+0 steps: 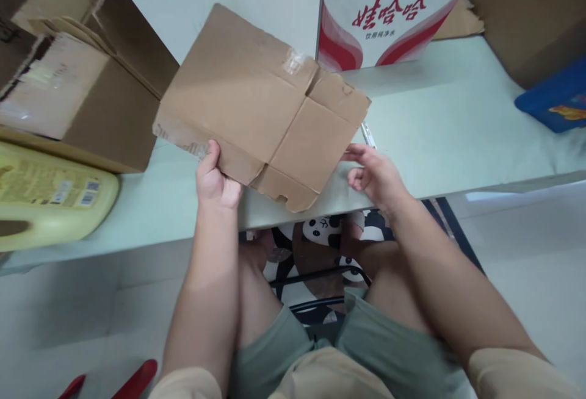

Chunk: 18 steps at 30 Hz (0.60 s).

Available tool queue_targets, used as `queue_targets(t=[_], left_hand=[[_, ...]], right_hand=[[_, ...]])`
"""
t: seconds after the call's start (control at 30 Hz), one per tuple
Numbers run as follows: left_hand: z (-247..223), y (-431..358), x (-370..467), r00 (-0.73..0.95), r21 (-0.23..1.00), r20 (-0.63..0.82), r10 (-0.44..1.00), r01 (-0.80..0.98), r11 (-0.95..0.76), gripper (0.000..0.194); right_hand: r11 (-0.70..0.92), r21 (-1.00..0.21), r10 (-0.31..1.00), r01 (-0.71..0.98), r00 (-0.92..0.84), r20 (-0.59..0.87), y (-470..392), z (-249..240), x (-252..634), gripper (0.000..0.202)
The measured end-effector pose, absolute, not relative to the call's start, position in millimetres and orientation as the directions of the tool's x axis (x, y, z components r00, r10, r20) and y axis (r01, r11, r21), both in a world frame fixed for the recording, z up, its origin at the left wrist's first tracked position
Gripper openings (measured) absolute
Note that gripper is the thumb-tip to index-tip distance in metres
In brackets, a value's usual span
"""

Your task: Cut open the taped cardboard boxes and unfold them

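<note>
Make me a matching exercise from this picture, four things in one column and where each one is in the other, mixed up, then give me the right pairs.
Things
1. Flattened carton
2. Yellow jug
3. Blue container
4. White box with red lettering

Places
A. On the table, at the picture's right edge
B. At the back of the table, reaching the picture's top edge
C. Held up by the left hand
D. On the table, at the picture's left edge

Right pairs: 1-C, 2-D, 3-A, 4-B
</note>
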<state>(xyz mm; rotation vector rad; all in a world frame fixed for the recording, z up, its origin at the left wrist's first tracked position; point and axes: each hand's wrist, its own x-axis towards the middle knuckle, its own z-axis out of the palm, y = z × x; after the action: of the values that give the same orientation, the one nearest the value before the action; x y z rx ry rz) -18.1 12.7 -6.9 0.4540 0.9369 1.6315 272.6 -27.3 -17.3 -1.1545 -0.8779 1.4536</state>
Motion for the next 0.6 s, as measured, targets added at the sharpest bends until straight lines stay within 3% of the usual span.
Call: queue_targets(t=[0.07,0.17,0.27,0.4,0.6], left_hand=[[-4,12,-12,-0.270,0.771,-0.200,0.942,-0.637,-0.019,0.018],[-1,10,-3,-0.230,0.772,-0.216,0.949,-0.635,0.022,0.011],[1,10,-1,-0.176,0.728,-0.192,0.966,-0.685,0.020,0.018],[5,11,-10,-0.189,0.630,-0.263,0.946,-0.776,0.020,0.021],[11,10,-14,-0.156,0.591,-0.313,0.937,-0.804,0.064,0.019]], right_hand=[[-0.261,-0.929,0.965,-0.263,-0.095,-0.245,-36,-18,256,0.055],[-0.272,-0.926,0.962,-0.262,-0.048,-0.269,-47,-18,238,0.050],[-0.203,-0.942,0.968,-0.266,0.089,-0.234,-54,-14,234,0.051],[-0.075,-0.980,0.931,-0.183,0.338,-0.134,-59,2,273,0.051],[0.103,-0.985,0.699,0.136,0.695,0.169,-78,38,391,0.045]])
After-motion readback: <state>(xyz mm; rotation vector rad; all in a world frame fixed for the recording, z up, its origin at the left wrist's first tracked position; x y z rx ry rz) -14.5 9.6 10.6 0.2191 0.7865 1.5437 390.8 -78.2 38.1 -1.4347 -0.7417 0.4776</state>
